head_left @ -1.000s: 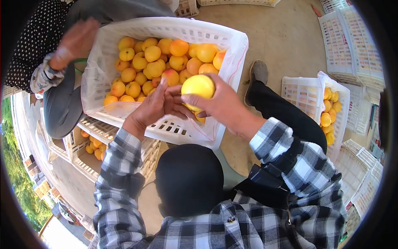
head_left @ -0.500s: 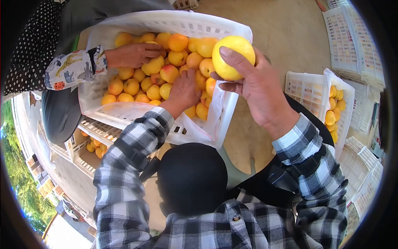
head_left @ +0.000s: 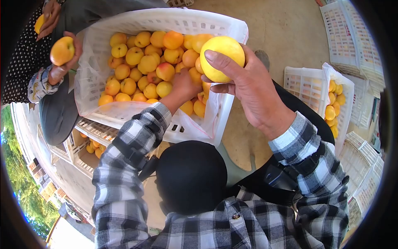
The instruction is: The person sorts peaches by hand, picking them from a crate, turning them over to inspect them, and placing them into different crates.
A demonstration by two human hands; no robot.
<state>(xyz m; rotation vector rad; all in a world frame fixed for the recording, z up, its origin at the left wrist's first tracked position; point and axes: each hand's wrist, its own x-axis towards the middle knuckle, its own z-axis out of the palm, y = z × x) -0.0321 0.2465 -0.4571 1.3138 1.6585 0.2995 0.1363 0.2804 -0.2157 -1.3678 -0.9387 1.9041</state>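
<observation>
While the right hand (head_left: 259, 95) grips a large yellow fruit (head_left: 222, 59), its thumb lies across the upper face and its fingers curl round the right side and underneath. This fruit is held up above the right end of the lined crate (head_left: 153, 17). It looks nearly round, so no long axis or pointing direction can be told; the thumb on it points left and far.

The left hand (head_left: 182, 88) reaches into the crate's right part, fingers down among the loose fruits (head_left: 148, 63). Its fingertips are hidden, so whether it grasps one cannot be told. The crate's long axis runs left to right, its near wall slanting nearer towards the right.

At far left, another person's hand (head_left: 71, 56) holds an orange-yellow fruit (head_left: 62, 51) just beside the crate, and that person's other hand (head_left: 50, 17) holds a yellow one, partly covered. To the right, well apart, a smaller crate (head_left: 302, 80) bears more fruit; stacked crates (head_left: 340, 35) rise beyond it.
</observation>
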